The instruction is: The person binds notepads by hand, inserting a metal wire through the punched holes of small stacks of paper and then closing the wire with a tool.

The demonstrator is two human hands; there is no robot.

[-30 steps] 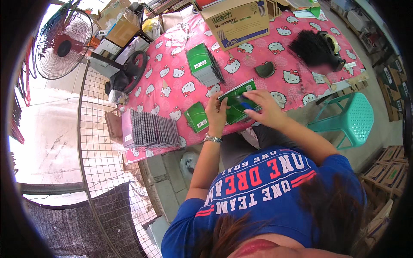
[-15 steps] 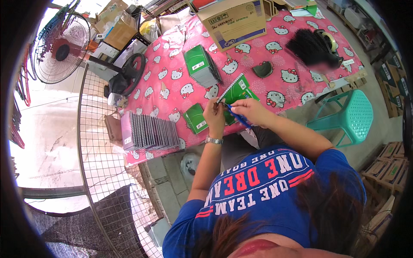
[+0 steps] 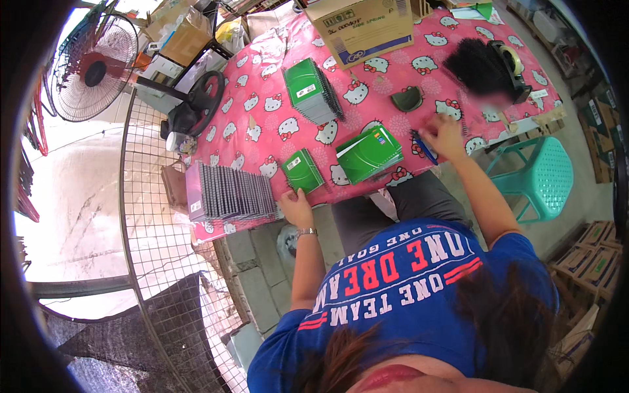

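Observation:
My left hand is at the table's near edge, open, with its fingertips at the near corner of a small green notebook. Farther right, my right hand has its fingers apart over the cloth, beside blue-handled pliers that lie on the table. Between the hands lies a larger green notebook, its cover slightly raised along the right edge. A stack of green spiral notebooks stands beyond it. To the left stands a long row of spiral-bound notebooks with a purple cover at its end.
Black coils lie in a bundle beside a tape dispenser at the far right. A dark green half-round piece and a cardboard box are on the pink tablecloth. Right of the table stands a green stool; left, a fan.
Both hands have left the larger notebook, which now lies flat. My right hand moved right and released the pliers onto the table. My left hand came back toward the small notebook.

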